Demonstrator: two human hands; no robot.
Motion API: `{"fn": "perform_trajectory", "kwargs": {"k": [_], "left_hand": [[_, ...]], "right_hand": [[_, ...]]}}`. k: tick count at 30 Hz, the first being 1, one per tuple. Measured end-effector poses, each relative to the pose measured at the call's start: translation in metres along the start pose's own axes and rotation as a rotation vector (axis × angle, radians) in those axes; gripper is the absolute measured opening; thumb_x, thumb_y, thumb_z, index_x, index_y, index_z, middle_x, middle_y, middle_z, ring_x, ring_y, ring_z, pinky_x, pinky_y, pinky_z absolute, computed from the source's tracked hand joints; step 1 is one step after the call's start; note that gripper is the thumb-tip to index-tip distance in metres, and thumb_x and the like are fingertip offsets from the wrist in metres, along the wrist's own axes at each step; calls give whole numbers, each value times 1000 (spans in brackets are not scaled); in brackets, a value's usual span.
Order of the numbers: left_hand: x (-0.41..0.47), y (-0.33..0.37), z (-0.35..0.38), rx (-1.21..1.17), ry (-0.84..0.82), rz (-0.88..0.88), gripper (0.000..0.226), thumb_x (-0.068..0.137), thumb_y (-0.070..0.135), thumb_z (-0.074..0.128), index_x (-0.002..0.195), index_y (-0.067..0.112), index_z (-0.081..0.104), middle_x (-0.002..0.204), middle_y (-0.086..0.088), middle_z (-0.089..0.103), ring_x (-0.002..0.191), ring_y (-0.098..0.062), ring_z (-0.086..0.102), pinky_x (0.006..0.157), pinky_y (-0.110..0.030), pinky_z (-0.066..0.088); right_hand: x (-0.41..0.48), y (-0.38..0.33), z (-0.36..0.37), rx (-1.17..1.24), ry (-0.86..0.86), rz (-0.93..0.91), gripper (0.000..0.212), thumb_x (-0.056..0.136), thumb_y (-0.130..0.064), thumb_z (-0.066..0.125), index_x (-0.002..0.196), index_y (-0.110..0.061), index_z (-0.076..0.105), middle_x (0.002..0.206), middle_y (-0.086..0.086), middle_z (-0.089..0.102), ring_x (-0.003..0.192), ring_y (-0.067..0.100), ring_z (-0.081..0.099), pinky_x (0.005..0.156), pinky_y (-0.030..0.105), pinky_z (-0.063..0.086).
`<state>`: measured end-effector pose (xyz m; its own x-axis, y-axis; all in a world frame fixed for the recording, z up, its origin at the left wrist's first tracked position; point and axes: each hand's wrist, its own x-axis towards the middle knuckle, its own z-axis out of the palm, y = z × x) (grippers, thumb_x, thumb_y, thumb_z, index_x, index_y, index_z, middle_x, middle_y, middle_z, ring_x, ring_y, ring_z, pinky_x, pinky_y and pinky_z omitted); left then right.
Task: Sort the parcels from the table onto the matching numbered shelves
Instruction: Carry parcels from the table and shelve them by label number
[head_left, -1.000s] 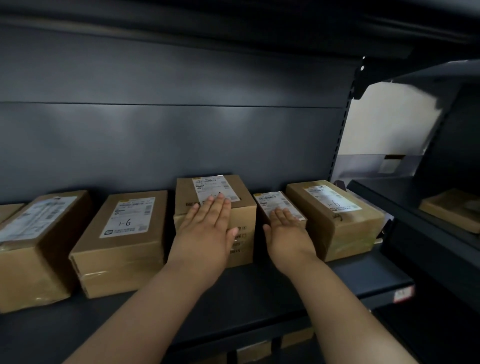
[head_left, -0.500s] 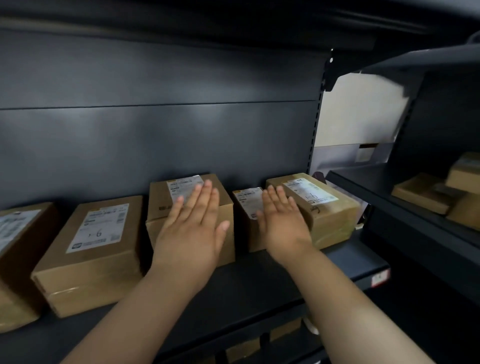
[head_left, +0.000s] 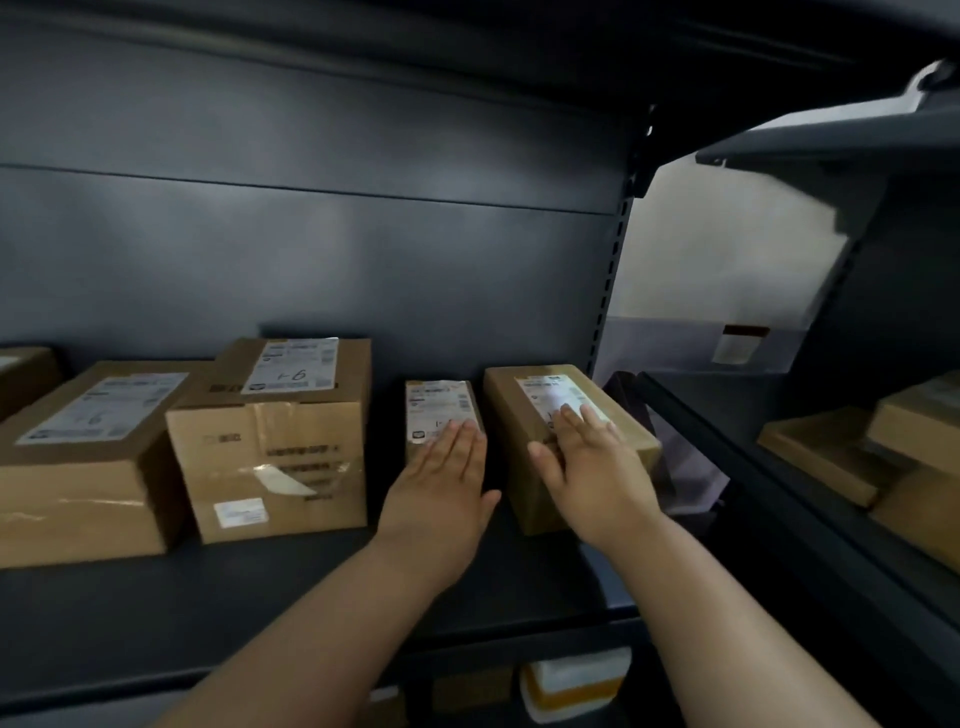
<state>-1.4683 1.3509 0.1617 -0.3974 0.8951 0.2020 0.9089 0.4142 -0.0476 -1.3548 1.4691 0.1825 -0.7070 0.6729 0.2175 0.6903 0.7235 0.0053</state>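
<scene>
Left hand lay flat, fingers straight and together, on the near end of the narrow parcel at lower centre of frame. Right hand lay flat, fingers slightly spread, on top of the brown parcel just beside it to the right. Neither hand gripped anything. Both parcels stood on the dark shelf, in a row with a taped box and a larger parcel at left. Judgement: these items were already placed and probably only being squared up. No shelf number was legible and the table was out of view, so remaining work could not be assessed.
</scene>
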Motion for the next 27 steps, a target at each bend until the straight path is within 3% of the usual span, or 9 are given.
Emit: {"fn": "perform_trajectory", "kwargs": {"k": [8,11,16,20,24,27], "left_hand": [[6,2,4,27,-21,-87,62,102,42,15,149,12,-13,158,-5,-17,145,-15,-17,119,-35,-7],[6,2,3,36,-7,-79,62,103,41,15,149,13,-14,158,-4,-18,144,-14,-17,116,-32,-12],[-2,1,-4,33,80,-62,61,102,42,14,148,15,-15,157,-2,-19,137,-8,-24,111,-27,-16],[-17,0,-10,44,145,-50,60,101,43,13,148,16,-15,156,-1,-20,139,-8,-23,113,-28,-15],[-40,-11,-24,81,174,-74,59,99,46,8,143,18,-20,146,1,-29,136,-9,-26,114,-31,-15],[-61,-33,-32,104,265,-101,60,95,46,3,147,18,-6,155,-3,-12,142,-14,-12,115,-35,-7]], "right_hand": [[17,-1,7,44,8,9,68,98,-53,11,150,-10,21,157,5,20,146,20,7,119,38,8],[18,-1,7,50,16,5,69,98,-52,10,150,-8,18,158,7,16,147,21,3,119,39,7],[11,-6,5,34,81,-50,73,93,-48,-8,150,-5,4,159,11,3,147,22,-6,120,38,3],[-4,-25,-4,165,73,-120,63,100,-46,10,151,-10,4,160,6,-2,146,16,-8,119,32,-2],[-21,-53,-15,206,58,-195,63,99,-48,10,151,-13,1,160,2,-5,145,12,-12,116,28,-7],[-33,-79,-23,200,67,-240,64,98,-49,7,151,-14,2,160,2,-5,145,12,-13,117,29,-7]]}}
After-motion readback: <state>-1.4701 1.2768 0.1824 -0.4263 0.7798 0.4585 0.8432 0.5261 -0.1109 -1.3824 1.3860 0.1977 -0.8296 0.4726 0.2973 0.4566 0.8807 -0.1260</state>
